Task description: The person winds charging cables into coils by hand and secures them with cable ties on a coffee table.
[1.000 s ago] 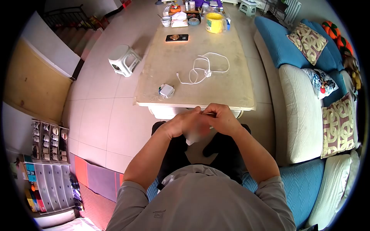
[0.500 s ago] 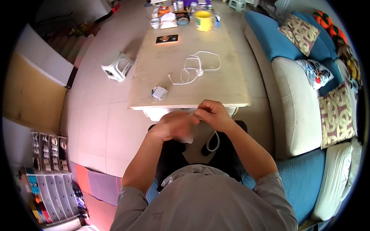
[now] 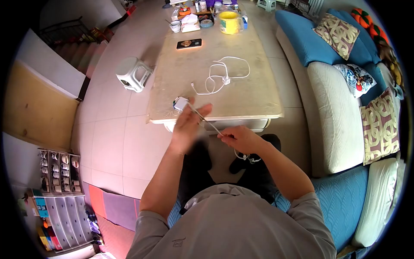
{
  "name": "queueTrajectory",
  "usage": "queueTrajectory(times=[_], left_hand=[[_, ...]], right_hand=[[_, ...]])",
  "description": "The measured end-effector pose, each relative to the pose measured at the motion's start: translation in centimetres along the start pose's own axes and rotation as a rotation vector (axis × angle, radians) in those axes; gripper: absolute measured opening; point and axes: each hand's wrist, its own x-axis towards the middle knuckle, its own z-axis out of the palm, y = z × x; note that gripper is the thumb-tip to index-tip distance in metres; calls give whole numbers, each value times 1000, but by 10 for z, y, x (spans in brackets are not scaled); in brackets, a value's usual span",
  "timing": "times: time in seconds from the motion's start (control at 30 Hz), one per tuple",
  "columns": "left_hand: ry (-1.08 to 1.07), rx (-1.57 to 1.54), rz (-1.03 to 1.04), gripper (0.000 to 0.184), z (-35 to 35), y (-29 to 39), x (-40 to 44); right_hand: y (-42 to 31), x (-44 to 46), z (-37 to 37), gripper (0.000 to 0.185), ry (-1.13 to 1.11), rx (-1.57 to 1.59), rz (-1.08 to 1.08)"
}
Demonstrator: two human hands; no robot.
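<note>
Left hand [image 3: 185,129] has swung outward, splayed against one cable [image 3: 211,125]; right hand [image 3: 242,140] pinches it.

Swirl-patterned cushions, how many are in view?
2: a far cushion on the blue part of the sofa, and a near cushion lower down, toward the right edge. Others may be hidden.

A grey short-sleeved shirt [image 3: 235,226] tops black trousers [image 3: 258,180].
</note>
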Motion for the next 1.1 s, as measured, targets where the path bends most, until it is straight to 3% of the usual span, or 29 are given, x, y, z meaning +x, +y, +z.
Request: queueTrajectory(times=[0.1, 0.13, 0.23, 0.27, 0.37, 0.47, 0.5, 0.6, 0.7, 0.8, 0.9, 1.03, 1.07, 1.1], left_hand=[[-167, 596, -287, 56, -1, -10, 4], [-158, 606, -333, 43, 8, -13, 1], [-463, 724, -451, 33, 19, 1, -3], [-422, 499, -565, 34, 21, -3, -8], [-521, 775, -434, 35, 8, -26, -7], [-388, 180, -685, 35, 7, -9, -14], [-395, 120, -687, 34, 5, -5, -16], [-400, -22, -664, 36, -1, 4, -21], [-470, -315, -540, 38, -21, -2, -24], [-414, -415, -450, 38, -30, -1, -24], [-285, -446, -438, 40, -33, 3, -22], [-216, -554, -469, 38, -32, -1, -15], [-208, -599, -462, 37, -30, -3, -15], [-203, -644, -453, 37, -28, -4, -14]], right_hand=[[-5, 1, -2, 20, -79, -89, -37], [-9, 1, -5, 19, -90, -104, -38], [-18, 3, -13, 18, -103, -118, -35], [-18, 4, -15, 18, -97, -101, -33], [-19, 4, -18, 21, -87, -44, -17], [-15, 5, -18, 23, -68, 197, 28], [-11, 6, -18, 24, -59, 306, 44], [10, 8, -26, 40, -19, 557, 200], [29, 6, -28, 53, 31, 626, 215], [36, 1, -42, 57, 29, 654, 247], [44, -1, -42, 57, 77, 675, 131], [27, 0, -37, 33, 26, 666, 86], [30, 4, -33, 15, 21, 727, 165], [34, 8, -27, 14, 74, 722, 178]])
